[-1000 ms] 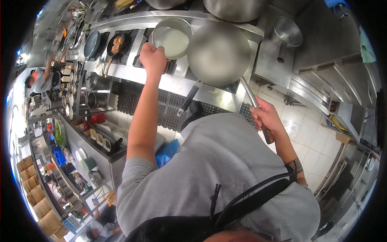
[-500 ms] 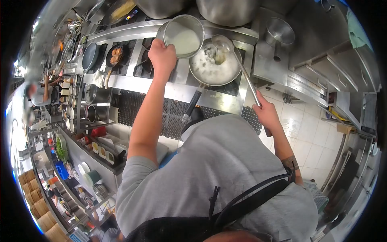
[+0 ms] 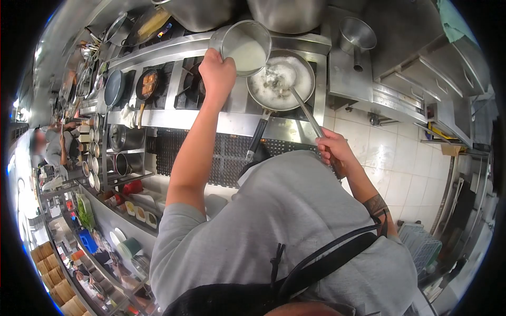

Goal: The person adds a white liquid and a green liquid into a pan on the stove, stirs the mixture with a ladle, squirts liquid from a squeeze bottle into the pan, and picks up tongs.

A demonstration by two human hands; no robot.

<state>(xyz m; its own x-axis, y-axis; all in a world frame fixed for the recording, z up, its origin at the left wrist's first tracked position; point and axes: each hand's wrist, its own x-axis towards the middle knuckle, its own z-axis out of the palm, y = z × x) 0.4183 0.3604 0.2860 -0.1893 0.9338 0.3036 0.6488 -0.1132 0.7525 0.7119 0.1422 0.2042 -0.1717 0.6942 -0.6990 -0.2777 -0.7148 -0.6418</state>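
Observation:
My left hand is closed on the near left side of a round metal container, tilted toward the pan, with pale cloudy liquid in it. To its right, a frying pan sits on the stove, its black handle pointing toward me. White foamy liquid fills the pan. My right hand grips the long handle of a ladle. The ladle's bowl is down in the foam and mostly hidden by it.
Large pots stand behind the stove. Left along the burners are a pan with browned food and a blue-grey pan. A metal funnel-shaped vessel rests on the right counter. A co-worker stands far left.
The ladle's bowl has dropped from above the pan's far rim into the foam. My right hand has moved left and slightly down. The container has shifted slightly right.

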